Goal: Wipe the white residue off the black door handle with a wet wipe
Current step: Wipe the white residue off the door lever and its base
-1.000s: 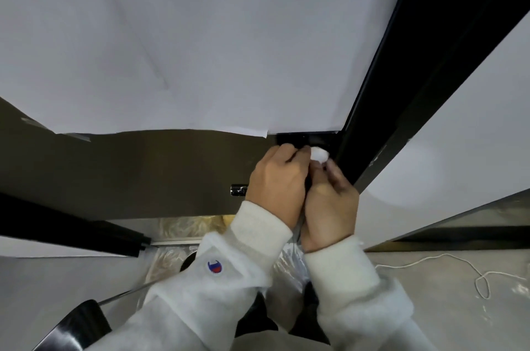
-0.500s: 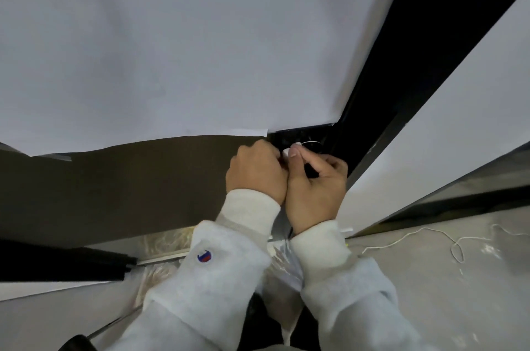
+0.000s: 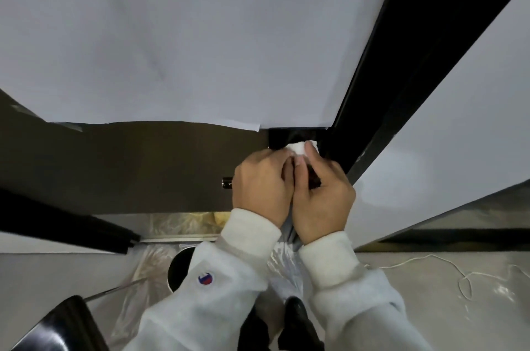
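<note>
Against the door (image 3: 114, 167), 2 hands (image 3: 262, 187) (image 3: 322, 198) press 1 wipe (image 3: 299, 147).

1. Below you is a pale floor (image 3: 415, 307).
2. A white cord (image 3: 459, 273) loops on it to your right.
3. Clear plastic sheet (image 3: 149, 270) lies on it to your left.
</note>
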A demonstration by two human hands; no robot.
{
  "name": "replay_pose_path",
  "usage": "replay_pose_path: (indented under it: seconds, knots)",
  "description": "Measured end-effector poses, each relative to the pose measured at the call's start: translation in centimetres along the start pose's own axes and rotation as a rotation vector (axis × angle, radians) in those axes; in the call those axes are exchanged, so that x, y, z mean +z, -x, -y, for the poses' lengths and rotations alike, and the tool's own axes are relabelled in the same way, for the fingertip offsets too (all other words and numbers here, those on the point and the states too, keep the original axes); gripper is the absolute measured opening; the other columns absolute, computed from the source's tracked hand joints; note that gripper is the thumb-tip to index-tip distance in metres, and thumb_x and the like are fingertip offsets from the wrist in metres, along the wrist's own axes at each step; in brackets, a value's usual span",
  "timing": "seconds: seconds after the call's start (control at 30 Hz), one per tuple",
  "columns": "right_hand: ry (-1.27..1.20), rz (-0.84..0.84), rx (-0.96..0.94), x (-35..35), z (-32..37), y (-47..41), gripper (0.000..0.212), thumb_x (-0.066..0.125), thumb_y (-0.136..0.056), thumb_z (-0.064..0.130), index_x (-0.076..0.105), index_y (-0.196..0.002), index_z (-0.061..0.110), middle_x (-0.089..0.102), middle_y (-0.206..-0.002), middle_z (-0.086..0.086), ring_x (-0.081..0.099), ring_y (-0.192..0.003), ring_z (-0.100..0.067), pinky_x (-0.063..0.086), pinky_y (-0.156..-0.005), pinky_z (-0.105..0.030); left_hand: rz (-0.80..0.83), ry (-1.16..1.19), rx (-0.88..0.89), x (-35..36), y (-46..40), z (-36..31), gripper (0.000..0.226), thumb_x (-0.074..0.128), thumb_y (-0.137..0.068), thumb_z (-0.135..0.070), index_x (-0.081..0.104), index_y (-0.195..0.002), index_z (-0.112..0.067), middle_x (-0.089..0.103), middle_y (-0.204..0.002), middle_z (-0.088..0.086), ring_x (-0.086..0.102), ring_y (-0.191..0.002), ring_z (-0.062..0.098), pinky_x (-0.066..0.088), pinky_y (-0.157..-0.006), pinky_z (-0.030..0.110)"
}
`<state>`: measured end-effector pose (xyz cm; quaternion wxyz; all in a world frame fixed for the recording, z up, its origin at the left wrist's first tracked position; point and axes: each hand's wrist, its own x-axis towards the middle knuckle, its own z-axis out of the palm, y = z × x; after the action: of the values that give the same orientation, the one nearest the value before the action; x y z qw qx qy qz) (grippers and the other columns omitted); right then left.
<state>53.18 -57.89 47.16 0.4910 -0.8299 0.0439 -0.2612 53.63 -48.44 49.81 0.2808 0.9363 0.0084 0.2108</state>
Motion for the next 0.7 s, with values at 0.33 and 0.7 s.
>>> replay_pose_path:
  seconds: [0.33, 0.7]
  knots:
    - [-0.792, 0.116, 0.943, -1.3, 0.5, 0.1, 0.023, 0.067, -0.095, 0.025, 0.078, -0.089, 0.006, 0.078, -0.082, -0.010, 0.072, -0.074, -0.017, 0.058, -0.061, -0.026, -0.033, 0.017, 0.211, 1.1, 1.3, -0.6, 0.013, 0.068, -0.089, -0.012, 0.079, -0.097, -0.009, 0.076, -0.099, 0.005, 0.069, -0.087, 0.025, 0.056, -0.079, 0.038]
    - [-1.088, 0.527, 1.143, -0.8, -0.4, -1.9, 0.039, 0.057, -0.098, 0.040, 0.071, -0.110, 0.006, 0.075, -0.101, -0.015, 0.071, -0.094, -0.030, 0.055, -0.088, -0.042, -0.052, 0.006, -0.079, 0.4, 3.0, -1.3, 0.042, 0.041, -0.103, -0.035, 0.066, -0.128, -0.014, 0.075, -0.108, 0.003, 0.068, -0.096, 0.021, 0.049, -0.095, 0.041]
